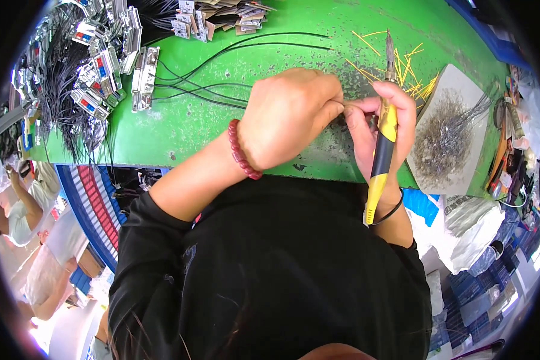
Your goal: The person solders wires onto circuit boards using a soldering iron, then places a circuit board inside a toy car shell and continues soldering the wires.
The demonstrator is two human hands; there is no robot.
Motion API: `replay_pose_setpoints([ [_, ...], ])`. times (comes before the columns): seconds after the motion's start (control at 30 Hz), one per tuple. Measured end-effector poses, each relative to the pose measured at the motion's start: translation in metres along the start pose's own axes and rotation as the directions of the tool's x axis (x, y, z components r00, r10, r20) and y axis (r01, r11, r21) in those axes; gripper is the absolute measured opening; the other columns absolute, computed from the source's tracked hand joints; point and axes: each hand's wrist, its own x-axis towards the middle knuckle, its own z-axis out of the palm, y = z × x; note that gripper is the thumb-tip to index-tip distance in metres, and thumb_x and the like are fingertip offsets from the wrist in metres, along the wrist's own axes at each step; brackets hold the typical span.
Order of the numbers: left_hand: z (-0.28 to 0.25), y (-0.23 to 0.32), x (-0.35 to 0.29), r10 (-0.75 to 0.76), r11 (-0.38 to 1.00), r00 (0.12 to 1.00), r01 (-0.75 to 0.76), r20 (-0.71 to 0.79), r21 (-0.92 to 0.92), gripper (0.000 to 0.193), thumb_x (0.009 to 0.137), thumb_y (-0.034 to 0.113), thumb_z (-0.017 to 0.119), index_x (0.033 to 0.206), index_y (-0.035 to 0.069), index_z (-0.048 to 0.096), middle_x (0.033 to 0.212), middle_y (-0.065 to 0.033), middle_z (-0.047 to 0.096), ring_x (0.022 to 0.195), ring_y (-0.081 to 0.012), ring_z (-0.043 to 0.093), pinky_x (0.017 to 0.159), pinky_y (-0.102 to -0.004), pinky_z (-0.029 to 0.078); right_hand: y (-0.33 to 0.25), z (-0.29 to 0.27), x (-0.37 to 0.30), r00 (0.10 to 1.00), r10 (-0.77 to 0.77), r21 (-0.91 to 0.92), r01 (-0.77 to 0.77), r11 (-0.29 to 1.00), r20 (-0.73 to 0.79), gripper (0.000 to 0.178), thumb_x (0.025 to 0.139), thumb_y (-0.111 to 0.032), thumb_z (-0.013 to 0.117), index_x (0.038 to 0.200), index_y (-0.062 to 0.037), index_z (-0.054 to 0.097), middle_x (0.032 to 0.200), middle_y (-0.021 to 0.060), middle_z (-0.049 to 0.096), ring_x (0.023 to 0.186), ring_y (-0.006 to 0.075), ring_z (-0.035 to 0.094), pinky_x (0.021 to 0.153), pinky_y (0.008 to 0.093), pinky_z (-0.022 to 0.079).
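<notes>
Wires point(276, 43), long, thin and black, come out of a shiny silver metal part point(143, 78) on the green bench point(192, 129). Two of them bend across the bench top, and their far ends lie loose past the left hand point(294, 117). The lower wires run up to the left hand and go out of sight under it.

The left hand is curled, with a string of dark red beads point(238, 144) on its wrist. Its fingertips meet the tips of the thumb and finger of the right hand point(387, 123). The spot where they meet is too small to tell what is pinched there. The right hand also grips a yellow and black soldering iron point(383, 150), its metal tip pointing away from the person.

Near that tip lie thin yellow sticks point(429, 90). Just beside them is a pale grey flat board point(456, 75) with a messy dark pile of bits point(441, 141) on it. A big heap of silver metal parts with black wires point(105, 66) sits at the far left.
</notes>
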Motion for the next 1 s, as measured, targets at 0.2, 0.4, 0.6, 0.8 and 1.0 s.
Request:
replay_pose_setpoints([
  [0.2,0.009,0.002,0.000,0.079,0.980,0.976,-0.114,-0.201,-0.166,0.009,0.077,0.006,0.069,0.079,0.005,0.061,0.073,-0.0081,0.061,0.070,-0.0287,0.060,0.062,-0.0380,0.049,-0.003,0.015,-0.004,0.968,0.242,0.699,-0.130,0.703,-0.064,0.052,0.084,0.003,0.068,0.126,-0.0077,0.037,0.084,0.0136,0.067,0.072,0.0147,0.062,0.070,0.0275,0.050],
  [0.4,0.002,0.011,-0.007,-0.093,0.940,0.987,0.042,-0.134,-0.339,0.007,0.079,0.002,0.070,0.081,0.003,0.063,0.075,-0.0068,0.062,0.063,-0.0179,0.058,0.057,-0.0293,0.048,0.000,0.005,-0.003,0.978,0.154,0.420,-0.083,0.904,-0.138,0.049,0.086,0.000,0.067,0.124,-0.0069,0.038,0.085,0.0142,0.067,0.068,0.0149,0.061,0.064,0.0262,0.049],
  [0.6,0.002,0.013,-0.005,-0.167,0.937,0.981,0.127,-0.096,-0.326,0.005,0.079,0.003,0.070,0.079,0.002,0.065,0.073,-0.0068,0.062,0.061,-0.0156,0.057,0.055,-0.0276,0.047,0.005,-0.010,-0.010,0.974,-0.219,0.126,0.225,0.966,-0.055,0.044,0.082,0.013,0.063,0.119,-0.0001,0.042,0.093,0.0168,0.068,0.088,0.0215,0.070,0.079,0.0313,0.055],
  [0.8,0.000,0.015,-0.005,-0.148,0.954,0.984,0.116,-0.097,-0.276,0.004,0.079,0.004,0.069,0.078,0.002,0.066,0.071,-0.0080,0.062,0.060,-0.0181,0.058,0.055,-0.0292,0.048,0.005,-0.006,-0.009,0.974,-0.207,0.118,0.217,0.969,-0.091,0.039,0.079,0.013,0.066,0.113,0.0003,0.051,0.094,0.0174,0.071,0.083,0.0210,0.071,0.076,0.0306,0.056],
  [1.0,0.002,0.015,-0.007,-0.151,0.960,0.985,0.124,-0.089,-0.250,0.005,0.079,0.006,0.069,0.076,0.003,0.065,0.070,-0.0082,0.062,0.061,-0.0206,0.061,0.055,-0.0311,0.049,0.004,-0.010,-0.006,0.952,-0.305,-0.012,0.305,0.952,-0.001,0.039,0.078,0.011,0.067,0.113,0.0006,0.052,0.088,0.0133,0.071,0.080,0.0175,0.070,0.069,0.0283,0.054],
])
